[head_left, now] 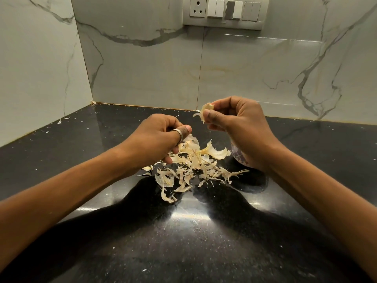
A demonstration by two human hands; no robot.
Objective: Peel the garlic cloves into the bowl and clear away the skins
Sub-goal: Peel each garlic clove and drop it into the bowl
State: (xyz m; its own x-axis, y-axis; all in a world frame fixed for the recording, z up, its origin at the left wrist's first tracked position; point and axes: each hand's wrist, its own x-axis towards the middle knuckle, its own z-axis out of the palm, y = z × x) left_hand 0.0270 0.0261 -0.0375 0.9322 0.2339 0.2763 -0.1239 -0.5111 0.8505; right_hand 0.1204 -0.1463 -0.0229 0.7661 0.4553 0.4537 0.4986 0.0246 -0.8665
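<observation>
One garlic clove [207, 109] is pinched between the thumb and forefinger of your right hand [236, 127], which is raised above the black speckled desk [204, 242]. A loose strip of papery skin curls off the clove's left side. Your left hand [159, 139] hangs lower and to the left, with its fingers curled down and a ring [178, 133] on the thumb. The thumb tip is just above a flake of skin, but I cannot tell whether you are actually pinching anything there. The pile of skins [193, 168] is spread on the desk between and just nearer than your two hands, and its far-left edge is tucked under your left fingers. The bowl [237, 156], white with a purple pattern, stands on the desk right of the pile and is mostly hidden behind your right hand and wrist. Beyond the desk stands a marbled wall [142, 68] with a switch panel [224, 12] at the top.
</observation>
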